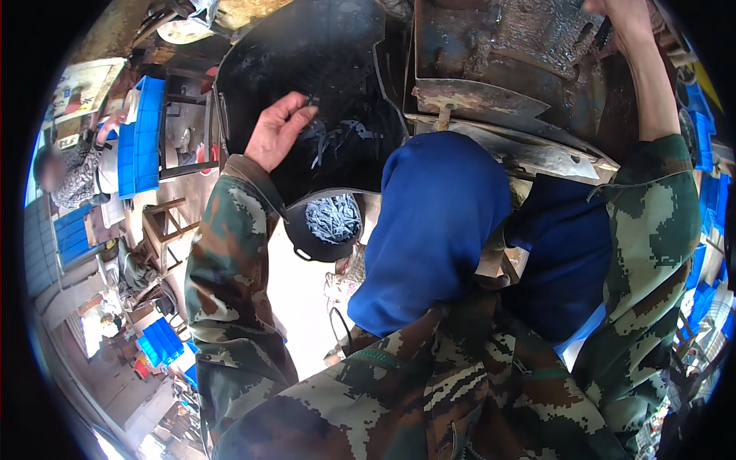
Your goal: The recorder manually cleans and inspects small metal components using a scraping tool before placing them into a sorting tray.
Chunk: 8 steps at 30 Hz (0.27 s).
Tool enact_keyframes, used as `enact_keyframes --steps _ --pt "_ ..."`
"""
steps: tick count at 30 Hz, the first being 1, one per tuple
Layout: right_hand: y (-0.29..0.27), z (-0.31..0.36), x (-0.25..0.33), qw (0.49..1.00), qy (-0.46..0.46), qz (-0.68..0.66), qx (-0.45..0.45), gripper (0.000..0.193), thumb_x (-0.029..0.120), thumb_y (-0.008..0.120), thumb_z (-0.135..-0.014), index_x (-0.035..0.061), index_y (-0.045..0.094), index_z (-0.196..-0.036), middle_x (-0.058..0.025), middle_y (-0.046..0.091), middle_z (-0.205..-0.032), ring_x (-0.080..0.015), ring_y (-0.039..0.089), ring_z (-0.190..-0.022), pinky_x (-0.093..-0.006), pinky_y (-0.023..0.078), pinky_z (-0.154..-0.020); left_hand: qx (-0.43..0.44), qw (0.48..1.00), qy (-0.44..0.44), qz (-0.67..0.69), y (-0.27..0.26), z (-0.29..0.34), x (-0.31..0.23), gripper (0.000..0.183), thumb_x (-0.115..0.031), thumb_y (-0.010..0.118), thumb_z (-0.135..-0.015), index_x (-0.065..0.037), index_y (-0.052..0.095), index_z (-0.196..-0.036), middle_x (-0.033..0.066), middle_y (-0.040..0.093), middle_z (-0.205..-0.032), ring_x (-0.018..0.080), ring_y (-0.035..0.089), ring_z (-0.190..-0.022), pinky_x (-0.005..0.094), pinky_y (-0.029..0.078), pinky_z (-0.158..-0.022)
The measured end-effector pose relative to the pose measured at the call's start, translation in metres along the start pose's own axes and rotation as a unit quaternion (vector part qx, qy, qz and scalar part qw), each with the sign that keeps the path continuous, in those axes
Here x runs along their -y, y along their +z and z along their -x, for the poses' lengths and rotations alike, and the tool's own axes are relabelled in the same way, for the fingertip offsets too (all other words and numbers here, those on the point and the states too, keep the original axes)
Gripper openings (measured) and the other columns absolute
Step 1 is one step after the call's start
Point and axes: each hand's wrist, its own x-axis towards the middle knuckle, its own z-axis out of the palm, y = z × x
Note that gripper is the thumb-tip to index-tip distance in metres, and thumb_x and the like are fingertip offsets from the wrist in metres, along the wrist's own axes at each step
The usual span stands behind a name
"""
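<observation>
My left hand (pixel 282 130) is over the near left side of a large black tub (pixel 299 54), thumb and fingertips pinched together. Whatever small dark piece they may hold is too unclear to name. Just beyond the fingertips, several thin grey metal strips (pixel 337 139) lie loose in the tub. At the top right edge my right hand (pixel 630 21) is partly cut off. Its fingers curl at a dark part of an oily metal machine (pixel 491 100), and I cannot make out what they grip.
Below the tub, a black bucket (pixel 310 247) holds many small silvery metal pieces. My blue-covered knees (pixel 445 207) are close under the machine's edge. At the left, another person (pixel 77 172) sits by a blue bin (pixel 142 138); a wooden stool (pixel 165 230) stands nearby. Blue bins (pixel 701 207) line the right.
</observation>
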Motion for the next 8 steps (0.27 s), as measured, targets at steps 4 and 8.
enact_keyframes --steps 4,8 --pt "-0.002 -0.007 -0.004 1.000 0.020 -0.012 -0.001 0.026 0.028 0.063 -0.098 0.0061 0.054 -0.109 -0.0067 0.066 -0.084 -0.0096 0.045 -0.046 -0.0261 0.046 -0.038 -0.078 0.986 -0.046 0.139 -0.001 -0.008 -0.036 0.015 -0.022 0.059 -0.101 -0.008 0.062 -0.098 -0.0042 0.057 -0.079 0.0044 0.048 -0.069 0.0208 0.038 -0.060" --pt "0.001 -0.007 -0.001 1.000 0.028 -0.011 0.006 0.028 0.028 0.064 -0.098 0.0068 0.054 -0.115 -0.0073 0.066 -0.087 -0.0091 0.046 -0.048 -0.0258 0.046 -0.038 -0.105 0.952 0.005 0.286 0.007 -0.017 -0.063 0.025 -0.029 0.058 -0.101 -0.007 0.060 -0.110 0.0048 0.061 -0.083 0.0123 0.056 -0.066 0.0242 0.041 -0.055"
